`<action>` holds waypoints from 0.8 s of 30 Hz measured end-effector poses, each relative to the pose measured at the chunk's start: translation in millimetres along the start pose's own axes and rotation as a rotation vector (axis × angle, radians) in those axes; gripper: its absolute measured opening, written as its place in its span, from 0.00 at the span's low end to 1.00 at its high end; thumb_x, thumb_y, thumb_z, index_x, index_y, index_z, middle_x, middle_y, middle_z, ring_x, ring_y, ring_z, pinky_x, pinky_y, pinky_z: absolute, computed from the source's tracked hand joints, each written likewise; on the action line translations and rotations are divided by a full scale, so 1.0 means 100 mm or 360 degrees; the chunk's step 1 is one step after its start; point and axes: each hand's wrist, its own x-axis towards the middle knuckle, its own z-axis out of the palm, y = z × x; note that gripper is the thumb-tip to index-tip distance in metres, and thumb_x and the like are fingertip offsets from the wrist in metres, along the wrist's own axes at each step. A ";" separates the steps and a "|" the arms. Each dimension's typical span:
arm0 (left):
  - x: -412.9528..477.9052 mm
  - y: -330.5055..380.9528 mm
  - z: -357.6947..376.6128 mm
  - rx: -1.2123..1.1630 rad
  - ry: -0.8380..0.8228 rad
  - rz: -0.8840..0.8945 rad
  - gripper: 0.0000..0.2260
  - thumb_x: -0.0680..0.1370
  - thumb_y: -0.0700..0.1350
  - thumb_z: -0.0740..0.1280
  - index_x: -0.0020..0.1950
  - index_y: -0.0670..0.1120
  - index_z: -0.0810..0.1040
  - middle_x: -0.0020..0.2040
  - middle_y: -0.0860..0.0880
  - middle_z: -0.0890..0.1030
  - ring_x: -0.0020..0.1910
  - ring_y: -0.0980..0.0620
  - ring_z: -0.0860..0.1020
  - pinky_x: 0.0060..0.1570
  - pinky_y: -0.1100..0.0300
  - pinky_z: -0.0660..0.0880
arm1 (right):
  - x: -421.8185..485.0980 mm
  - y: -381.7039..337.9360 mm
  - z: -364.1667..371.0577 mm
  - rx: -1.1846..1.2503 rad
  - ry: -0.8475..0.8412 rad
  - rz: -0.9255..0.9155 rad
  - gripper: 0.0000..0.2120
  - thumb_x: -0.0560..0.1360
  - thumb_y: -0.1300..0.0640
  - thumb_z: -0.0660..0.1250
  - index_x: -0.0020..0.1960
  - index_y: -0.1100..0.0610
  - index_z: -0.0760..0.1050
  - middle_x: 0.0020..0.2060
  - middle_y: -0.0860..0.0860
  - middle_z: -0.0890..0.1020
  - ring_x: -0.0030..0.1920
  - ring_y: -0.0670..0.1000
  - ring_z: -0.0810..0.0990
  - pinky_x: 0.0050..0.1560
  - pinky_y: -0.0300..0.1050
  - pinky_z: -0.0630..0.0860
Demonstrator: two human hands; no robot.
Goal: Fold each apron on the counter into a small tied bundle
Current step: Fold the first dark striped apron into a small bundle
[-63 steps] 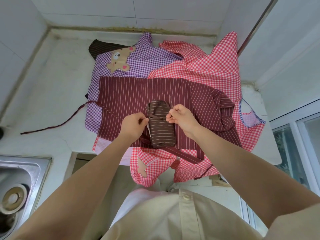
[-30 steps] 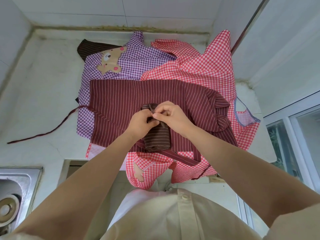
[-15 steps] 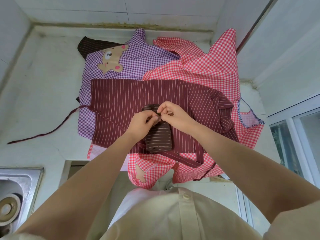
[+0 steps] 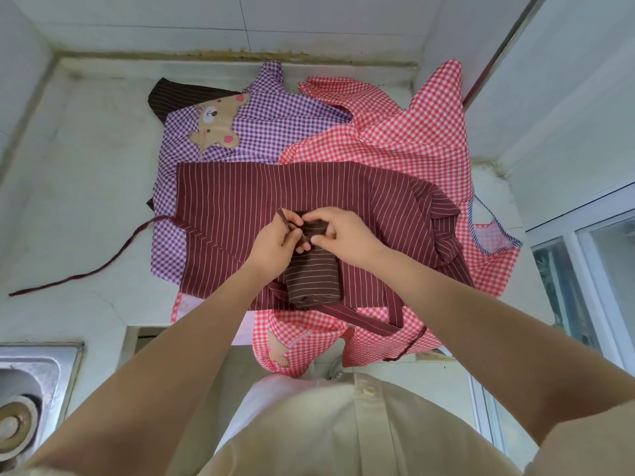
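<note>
A small dark brown striped bundle [image 4: 312,280] lies on top of a spread maroon striped apron [image 4: 240,201]. My left hand [image 4: 275,243] pinches the bundle's thin brown strap, whose end sticks up at the left. My right hand [image 4: 342,235] grips the bundle's upper end, fingers curled round the cloth and strap. Beneath the maroon apron lie a purple checked apron with a bear patch [image 4: 261,121] and red checked aprons [image 4: 412,132]. A brown striped cloth [image 4: 171,97] shows at the back.
The white counter [image 4: 86,166] ends at tiled walls behind and left. A maroon strap [image 4: 86,269] trails left across it. A steel sink [image 4: 31,389] sits at lower left. Red checked cloth [image 4: 299,341] hangs over the front edge. A window frame [image 4: 584,252] is on the right.
My hands have come together at the bundle's upper end. The left hand has drawn the thin strap out to the left, and the right hand now covers the top.
</note>
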 end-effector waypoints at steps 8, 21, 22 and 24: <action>0.00 0.02 -0.04 -0.0076 0.0175 -0.0168 0.04 0.82 0.38 0.61 0.54 0.43 0.74 0.40 0.51 0.83 0.39 0.63 0.81 0.44 0.71 0.74 | 0.00 0.03 0.10 0.0209 0.0123 0.0084 0.02 0.74 0.56 0.72 0.43 0.50 0.83 0.42 0.42 0.80 0.36 0.38 0.77 0.43 0.33 0.74; -0.05 0.03 -0.02 -0.0235 0.0329 -0.0383 0.05 0.75 0.40 0.72 0.49 0.47 0.80 0.42 0.48 0.83 0.45 0.53 0.82 0.51 0.57 0.79 | 0.13 -0.06 0.30 0.0136 0.0329 0.0430 0.04 0.72 0.58 0.73 0.38 0.53 0.83 0.37 0.47 0.84 0.41 0.46 0.82 0.49 0.47 0.80; -0.06 0.02 -0.03 -0.0239 0.0314 -0.0401 0.06 0.75 0.39 0.72 0.49 0.48 0.80 0.43 0.49 0.83 0.46 0.53 0.82 0.53 0.56 0.79 | 0.13 -0.07 0.31 0.0170 0.0331 0.0462 0.03 0.72 0.59 0.73 0.39 0.54 0.85 0.36 0.47 0.85 0.41 0.47 0.83 0.49 0.46 0.80; -0.06 0.02 -0.04 -0.0225 0.0273 -0.0380 0.08 0.76 0.37 0.69 0.52 0.48 0.80 0.46 0.49 0.84 0.48 0.55 0.82 0.56 0.55 0.79 | 0.12 -0.09 0.30 0.0301 0.0317 0.0545 0.04 0.72 0.61 0.72 0.40 0.56 0.85 0.33 0.49 0.84 0.38 0.48 0.83 0.48 0.44 0.80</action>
